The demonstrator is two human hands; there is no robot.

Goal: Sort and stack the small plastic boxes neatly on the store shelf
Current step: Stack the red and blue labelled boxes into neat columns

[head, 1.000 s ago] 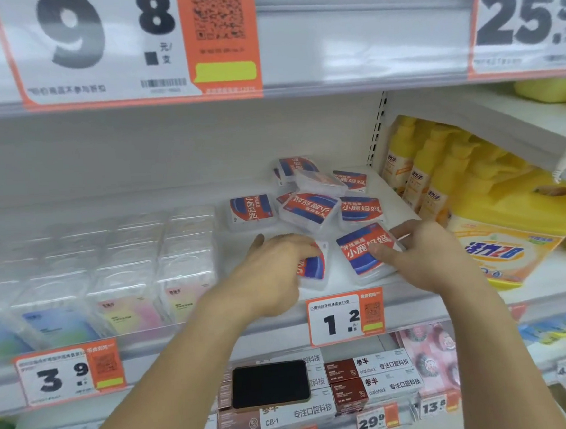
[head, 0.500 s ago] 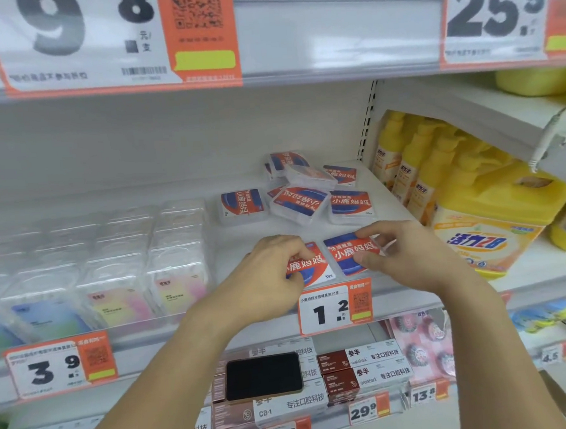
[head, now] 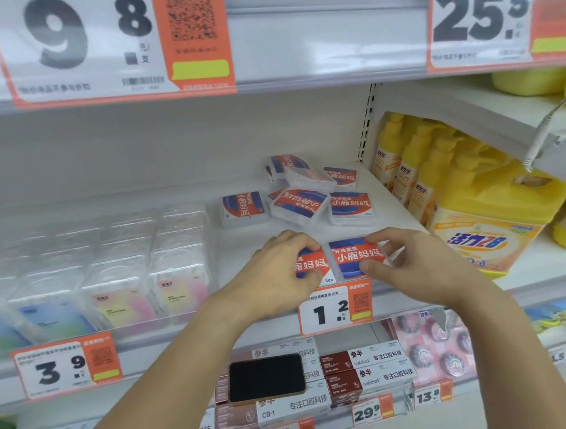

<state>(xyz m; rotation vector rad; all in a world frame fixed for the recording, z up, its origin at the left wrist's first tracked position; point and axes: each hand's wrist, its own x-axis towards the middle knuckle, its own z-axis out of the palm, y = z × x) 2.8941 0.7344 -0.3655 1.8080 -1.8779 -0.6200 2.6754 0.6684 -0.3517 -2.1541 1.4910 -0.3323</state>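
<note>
Two small clear plastic boxes with red and blue labels lie flat side by side at the front edge of the white shelf (head: 244, 250). My left hand (head: 276, 275) grips the left box (head: 312, 264), covering its left half. My right hand (head: 416, 265) pinches the right box (head: 355, 258) at its right side. Behind them several more of the same boxes lie scattered: one alone on the left (head: 243, 207), a tilted one (head: 300, 205) leaning on others, one on the right (head: 351, 208), and a loose pile at the back (head: 305, 172).
Rows of clear boxes with pastel labels (head: 111, 270) fill the shelf's left half. Yellow detergent bottles (head: 496, 219) stand beyond the upright on the right. A price tag (head: 335, 308) hangs under the boxes. A black phone (head: 266, 378) rests on cartons on the shelf below.
Both hands drew the two boxes toward the shelf's front edge and turned them level, so they now lie flat and side by side with labels upright.
</note>
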